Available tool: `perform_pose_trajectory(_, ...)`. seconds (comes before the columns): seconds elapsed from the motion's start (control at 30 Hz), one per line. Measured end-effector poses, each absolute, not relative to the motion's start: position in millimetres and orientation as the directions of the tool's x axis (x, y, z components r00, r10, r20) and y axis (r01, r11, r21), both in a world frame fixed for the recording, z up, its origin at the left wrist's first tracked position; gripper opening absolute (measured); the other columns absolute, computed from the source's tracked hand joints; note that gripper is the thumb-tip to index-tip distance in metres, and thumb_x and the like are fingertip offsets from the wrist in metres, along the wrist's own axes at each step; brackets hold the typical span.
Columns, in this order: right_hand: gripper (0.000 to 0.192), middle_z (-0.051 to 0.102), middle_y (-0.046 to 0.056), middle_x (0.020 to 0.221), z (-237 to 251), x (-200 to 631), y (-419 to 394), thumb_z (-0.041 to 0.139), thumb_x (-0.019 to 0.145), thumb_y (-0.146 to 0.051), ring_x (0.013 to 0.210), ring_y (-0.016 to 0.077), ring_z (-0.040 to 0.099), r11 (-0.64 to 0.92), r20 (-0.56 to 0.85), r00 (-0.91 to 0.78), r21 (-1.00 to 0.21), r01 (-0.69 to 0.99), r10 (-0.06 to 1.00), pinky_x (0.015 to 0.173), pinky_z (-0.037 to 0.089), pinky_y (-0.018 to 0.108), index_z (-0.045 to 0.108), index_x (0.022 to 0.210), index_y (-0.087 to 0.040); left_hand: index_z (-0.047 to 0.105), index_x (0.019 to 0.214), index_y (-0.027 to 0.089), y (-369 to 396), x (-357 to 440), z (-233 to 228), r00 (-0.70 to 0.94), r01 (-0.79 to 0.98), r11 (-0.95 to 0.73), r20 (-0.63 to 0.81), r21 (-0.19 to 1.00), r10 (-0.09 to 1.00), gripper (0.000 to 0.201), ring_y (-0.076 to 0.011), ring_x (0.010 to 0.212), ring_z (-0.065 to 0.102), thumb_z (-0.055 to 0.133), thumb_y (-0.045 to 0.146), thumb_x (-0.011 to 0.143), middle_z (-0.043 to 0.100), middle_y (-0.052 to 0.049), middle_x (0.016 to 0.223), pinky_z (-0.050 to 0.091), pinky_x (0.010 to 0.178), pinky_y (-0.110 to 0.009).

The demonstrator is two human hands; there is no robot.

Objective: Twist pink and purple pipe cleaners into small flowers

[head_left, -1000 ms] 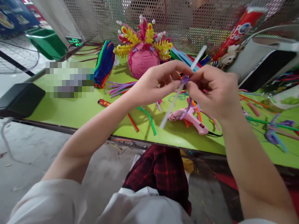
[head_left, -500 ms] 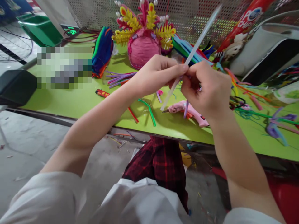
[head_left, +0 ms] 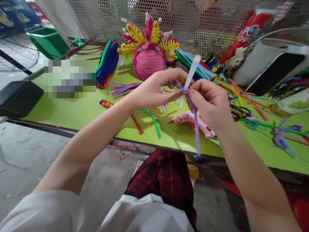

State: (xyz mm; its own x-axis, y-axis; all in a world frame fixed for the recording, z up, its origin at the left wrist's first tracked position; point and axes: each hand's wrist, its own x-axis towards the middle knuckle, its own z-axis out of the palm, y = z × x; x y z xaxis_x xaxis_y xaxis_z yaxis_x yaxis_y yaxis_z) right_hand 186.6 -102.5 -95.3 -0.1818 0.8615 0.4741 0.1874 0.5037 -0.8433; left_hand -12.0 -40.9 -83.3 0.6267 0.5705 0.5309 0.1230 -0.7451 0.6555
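Note:
Over the front of the table, my left hand [head_left: 158,87] pinches a translucent glue stick [head_left: 193,69] between thumb and fingers. A purple pipe cleaner [head_left: 196,129] is looped around the stick at the fingertips, its long end hanging down. My right hand [head_left: 212,100] is closed on the pipe cleaner close to the loop. Below the hands lies a pink glue gun [head_left: 184,118], its nozzle facing left. The fingers partly cover the loop.
A pink crown-like headpiece [head_left: 148,62] with yellow leaves stands behind. Pipe cleaner bundles [head_left: 107,62], a red cutter knife [head_left: 106,103] and green strip [head_left: 156,125] lie around. A chips can [head_left: 243,37] and dark-screened device [head_left: 276,74] are at right.
The glue stick has tilted more upright and its top end has come lower. The purple pipe cleaner's loop and hanging end now show clearly. Both hands sit slightly lower in the view.

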Motion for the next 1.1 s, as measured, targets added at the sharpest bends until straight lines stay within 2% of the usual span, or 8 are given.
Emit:
perform_pose_trajectory(0.2, 0.015, 0.054, -0.004, 0.065, -104.7, 185.8, -97.4, 0.062, 0.101, -0.031, 0.053, 0.0092, 0.046, 0.572, 0.558, -0.148, -0.747, 0.338, 0.816, 0.049, 0.036, 0.025, 0.058, 0.087, -0.024, 0.052, 0.113, 0.025, -44.2, -2.3, -93.4, 0.572, 0.071, -0.631, 0.487, 0.772, 0.66, 0.047, -0.0145, 0.081, 0.077, 0.063, 0.067, 0.093, 0.067, 0.003, 0.086, 0.062, 0.074, -0.032)
perform_pose_trajectory(0.4, 0.015, 0.061, 0.001, 0.069, -111.6, 187.9, -92.4, 0.053, 0.099, -0.026, 0.061, 0.0149, 0.053, 0.65, 0.778, -0.323, -0.14, 0.747, 0.539, 0.058, 0.036, 0.032, 0.059, 0.086, -0.023, 0.053, 0.093, 0.019, -49.9, 3.5, -92.3, 0.552, 0.076, -0.38, 0.278, 0.922, 0.786, 0.029, -0.0052, 0.045, 0.054, 0.063, 0.046, 0.1, 0.059, 0.004, 0.062, 0.041, 0.044, -0.019)
perform_pose_trajectory(0.5, 0.024, 0.06, 0.003, 0.069, -110.4, 190.9, -91.4, 0.049, 0.102, -0.031, 0.063, 0.0165, 0.054, 0.605, 0.769, -0.358, -0.046, 0.795, 0.529, 0.06, 0.036, 0.033, 0.059, 0.082, -0.023, 0.057, 0.086, 0.017, -51.4, 1.6, -87.8, 0.565, 0.104, -0.365, 0.248, 0.925, 0.787, 0.029, -0.0047, 0.047, 0.053, 0.061, 0.041, 0.102, 0.064, 0.001, 0.068, 0.041, 0.045, -0.02)
perform_pose_trajectory(0.57, 0.022, 0.061, 0.003, 0.07, -108.4, 191.1, -92.7, 0.05, 0.102, -0.032, 0.064, 0.0164, 0.056, 0.636, 0.766, -0.319, -0.147, 0.758, 0.558, 0.061, 0.039, 0.033, 0.059, 0.084, -0.024, 0.061, 0.09, 0.018, -51.8, 0.0, -86.4, 0.554, 0.124, -0.475, 0.336, 0.871, 0.761, 0.025, -0.0069, 0.055, 0.06, 0.065, 0.041, 0.099, 0.071, -0.003, 0.08, 0.048, 0.05, -0.022)
perform_pose_trajectory(0.7, 0.014, 0.062, -0.001, 0.072, -107.4, 185.1, -94.1, 0.059, 0.1, -0.034, 0.063, 0.0144, 0.061, 0.636, 0.649, -0.132, -0.648, 0.419, 0.749, 0.061, 0.051, 0.03, 0.058, 0.089, -0.026, 0.068, 0.095, 0.019, -54.8, -1.5, -86.2, 0.478, 0.247, -0.711, 0.556, 0.658, 0.68, 0.018, -0.0093, 0.062, 0.063, 0.067, 0.037, 0.096, 0.077, -0.005, 0.092, 0.05, 0.057, -0.026)
perform_pose_trajectory(0.77, 0.015, 0.062, -0.003, 0.071, -109.4, 181.3, -91.8, 0.063, 0.097, -0.033, 0.063, 0.0133, 0.063, 0.558, 0.563, -0.057, -0.792, 0.249, 0.824, 0.061, 0.054, 0.029, 0.058, 0.085, -0.026, 0.071, 0.093, 0.019, -57.4, -1.6, -86.9, 0.468, 0.31, -0.745, 0.588, 0.59, 0.66, 0.014, -0.0099, 0.061, 0.062, 0.07, 0.034, 0.092, 0.078, -0.004, 0.086, 0.048, 0.058, -0.026)
perform_pose_trajectory(0.93, 0.014, 0.061, -0.003, 0.072, -111.9, 181.6, -83.4, 0.069, 0.088, -0.029, 0.06, 0.0111, 0.06, 0.353, 0.353, 0.031, -0.936, 0.0, 0.935, 0.059, 0.053, 0.026, 0.058, 0.081, -0.024, 0.074, 0.09, 0.018, -62.3, -0.3, -93.1, 0.48, 0.486, -0.767, 0.605, 0.42, 0.635, 0.015, -0.0111, 0.064, 0.062, 0.065, 0.03, 0.094, 0.075, -0.001, 0.077, 0.043, 0.063, -0.027)
perform_pose_trajectory(1.1, 0.011, 0.052, -0.003, 0.072, -102.5, 190.0, -80.8, 0.068, 0.085, -0.027, 0.056, 0.0085, 0.044, 0.114, 0.129, -0.137, -0.987, -0.111, 0.982, 0.049, 0.038, 0.023, 0.06, 0.082, -0.021, 0.071, 0.105, 0.016, -62.1, 1.9, -101.1, 0.492, 0.588, -0.784, 0.682, 0.199, 0.541, 0.027, -0.0171, 0.08, 0.068, 0.047, 0.029, 0.103, 0.075, -0.008, 0.092, 0.041, 0.066, -0.03)
